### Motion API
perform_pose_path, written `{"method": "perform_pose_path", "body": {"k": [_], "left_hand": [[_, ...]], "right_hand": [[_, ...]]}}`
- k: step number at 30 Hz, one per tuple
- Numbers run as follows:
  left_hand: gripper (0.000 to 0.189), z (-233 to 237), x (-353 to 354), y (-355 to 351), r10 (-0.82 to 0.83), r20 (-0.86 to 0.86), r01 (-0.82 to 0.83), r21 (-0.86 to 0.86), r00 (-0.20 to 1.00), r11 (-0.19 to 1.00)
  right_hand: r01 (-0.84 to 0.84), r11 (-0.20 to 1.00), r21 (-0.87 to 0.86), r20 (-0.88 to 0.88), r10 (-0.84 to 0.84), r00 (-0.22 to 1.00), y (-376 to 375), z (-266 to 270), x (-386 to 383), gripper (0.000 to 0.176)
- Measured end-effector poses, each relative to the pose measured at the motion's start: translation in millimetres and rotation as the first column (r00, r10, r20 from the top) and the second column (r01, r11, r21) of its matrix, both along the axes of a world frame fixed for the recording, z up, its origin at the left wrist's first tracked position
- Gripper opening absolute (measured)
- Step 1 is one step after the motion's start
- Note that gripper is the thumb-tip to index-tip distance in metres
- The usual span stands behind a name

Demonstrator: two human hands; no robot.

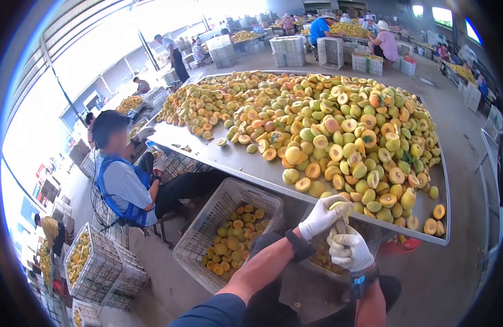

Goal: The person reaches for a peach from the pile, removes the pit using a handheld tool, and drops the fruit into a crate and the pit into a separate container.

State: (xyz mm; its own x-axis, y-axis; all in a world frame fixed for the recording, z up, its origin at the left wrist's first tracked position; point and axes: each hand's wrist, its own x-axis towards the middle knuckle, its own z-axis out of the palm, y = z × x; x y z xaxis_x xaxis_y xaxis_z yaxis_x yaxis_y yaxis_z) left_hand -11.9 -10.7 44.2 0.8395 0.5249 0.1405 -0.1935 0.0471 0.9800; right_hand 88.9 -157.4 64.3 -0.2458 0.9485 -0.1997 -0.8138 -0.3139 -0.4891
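My left hand (321, 217), in a white glove, is closed around a yellow-green peach (339, 205) just in front of the table edge. Directly below and to the right, my right hand (351, 250), also gloved, is closed with its fingers up against the left hand. Whatever it grips is hidden by the fingers. Past both hands, a big heap of peaches (338, 136), many of them cut in half, covers much of a metal table (188, 146).
Left of my knees stands a plastic crate (192, 246) partly filled with peach halves. A seated co-worker (126, 180) in a blue vest is at the table's left side. Stacked crates (107, 267) stand at lower left. Farther back, other people sit around similar heaps.
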Motion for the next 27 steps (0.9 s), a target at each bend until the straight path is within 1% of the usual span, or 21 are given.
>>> {"method": "perform_pose_path", "body": {"k": [1,2,3,4,5,7,8,10,11,13,14,15,16,17,18,20,21,23,24,25,27], "left_hand": [[0.030,-1,-4,3,0.015,0.005,-0.015,0.003,1.000,1.000],[0.032,0,-6,5,-0.035,0.006,0.035,0.034,0.999,0.999],[0.034,0,-6,6,-0.089,0.006,0.088,0.065,0.996,0.994],[0.038,-1,-7,7,-0.085,-0.009,0.086,0.059,0.996,0.995],[0.038,-1,-7,7,-0.083,-0.003,0.083,0.060,0.997,0.995],[0.037,-3,-8,6,-0.115,-0.021,0.116,0.044,0.993,0.992],[0.037,-3,-8,5,-0.118,-0.017,0.118,0.043,0.993,0.992],[0.037,-5,-9,0,-0.077,-0.075,0.071,-0.070,0.994,0.995],[0.037,-4,-8,-5,-0.079,-0.070,0.074,-0.069,0.994,0.995],[0.035,-1,-4,-14,0.038,-0.025,-0.043,-0.195,0.999,0.980],[0.033,-3,-2,-15,0.073,-0.069,-0.085,-0.183,0.995,0.980],[0.033,-8,0,-14,0.072,-0.065,-0.083,-0.188,0.995,0.979],[0.032,-15,4,-10,0.111,-0.101,-0.124,-0.135,0.989,0.983],[0.032,-16,5,-9,0.150,-0.137,-0.162,-0.079,0.979,0.984],[0.032,-17,6,-9,0.147,-0.136,-0.159,-0.080,0.980,0.984],[0.035,-19,9,-8,0.172,-0.279,-0.213,-0.125,0.945,0.969],[0.035,-21,12,-8,0.168,-0.279,-0.209,-0.125,0.945,0.970],[0.040,-23,17,-7,0.249,-0.326,-0.259,0.013,0.912,0.966],[0.040,-24,18,-8,0.246,-0.327,-0.256,0.013,0.912,0.967],[0.042,-24,18,-8,0.241,-0.363,-0.251,0.019,0.900,0.968],[0.045,-23,19,-7,0.234,-0.393,-0.245,0.024,0.889,0.969]], "right_hand": [[-0.025,0.999,0.025,-0.065,0.027,0.997,-1,-1,-1,0.005],[-0.035,0.999,0.028,-0.059,0.037,0.998,-2,-3,-2,0.005],[-0.061,0.997,0.051,-0.107,0.066,0.992,-2,-6,-2,0.005],[-0.084,0.994,0.074,-0.155,0.094,0.983,-2,-10,-2,0.006],[-0.087,0.993,0.075,-0.149,0.097,0.984,-1,-13,-3,0.006],[-0.120,0.984,0.134,-0.290,0.155,0.944,-1,-20,-3,0.007],[-0.118,0.984,0.133,-0.287,0.152,0.946,0,-22,-4,0.007],[-0.108,0.988,0.106,-0.326,0.137,0.935,-1,-26,-4,0.007],[-0.106,0.989,0.106,-0.321,0.135,0.937,0,-28,-4,0.007],[-0.038,0.999,0.015,-0.156,0.040,0.987,1,-32,-2,0.007],[-0.036,0.999,0.012,-0.153,0.037,0.987,2,-27,-4,0.007],[0.051,0.992,-0.113,0.086,-0.041,0.995,3,-20,-9,0.007],[0.162,0.965,-0.207,0.327,-0.087,0.941,5,-15,-13,0.008],[0.163,0.964,-0.208,0.329,-0.089,0.940,6,-16,-15,0.008],[0.181,0.963,-0.199,0.387,-0.093,0.918,6,-17,-16,0.009],[0.218,0.961,-0.172,0.500,-0.106,0.859,7,-17,-20,0.009],[0.222,0.960,-0.172,0.500,-0.110,0.859,7,-19,-22,0.009],[0.291,0.953,-0.086,0.732,-0.138,0.668,10,-23,-26,0.007],[0.333,0.943,-0.005,0.820,-0.187,0.542,11,-21,-31,0.005],[0.335,0.942,-0.005,0.820,-0.188,0.541,12,-25,-34,0.005],[0.406,0.905,0.130,0.856,-0.309,0.415,13,-34,-38,0.007]]}}
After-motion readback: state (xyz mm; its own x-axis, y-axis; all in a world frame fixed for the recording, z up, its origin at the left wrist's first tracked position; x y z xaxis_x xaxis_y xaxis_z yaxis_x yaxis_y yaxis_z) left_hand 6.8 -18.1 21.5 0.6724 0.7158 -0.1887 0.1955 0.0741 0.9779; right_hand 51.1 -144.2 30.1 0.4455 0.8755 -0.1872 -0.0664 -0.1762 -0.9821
